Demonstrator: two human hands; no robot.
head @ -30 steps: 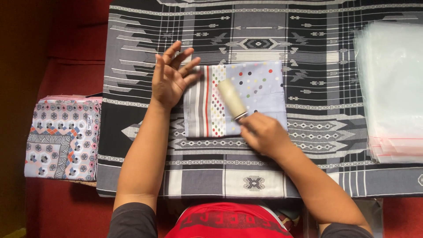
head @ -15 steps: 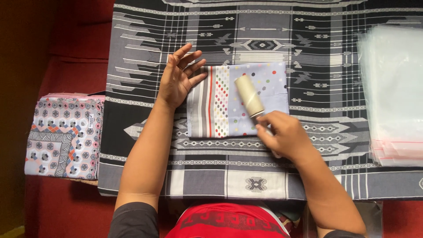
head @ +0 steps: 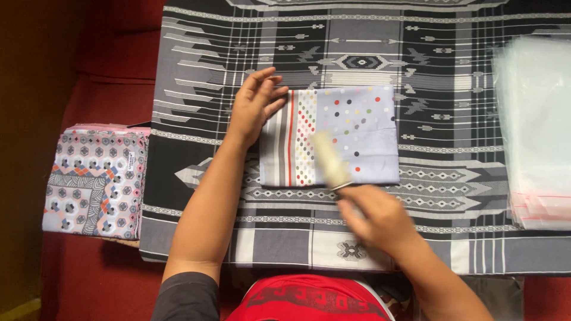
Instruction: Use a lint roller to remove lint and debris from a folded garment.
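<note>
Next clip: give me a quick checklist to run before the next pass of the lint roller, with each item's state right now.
1. Left hand flat on the folded cloth's left edge: ok.
2. Right hand gripping the lint roller: ok, though blurred.
3. Roller touching the folded cloth: cannot tell.
4. Cloth lying flat and square on the patterned table cover: ok.
5. Plastic bags off the cloth: ok.
6. Stack of folded cloths apart, at left: ok.

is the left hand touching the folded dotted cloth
Touching. The head view shows the left hand lying flat on the left edge of the folded dotted cloth, its fingers overlapping the striped border with no gap visible.
</note>
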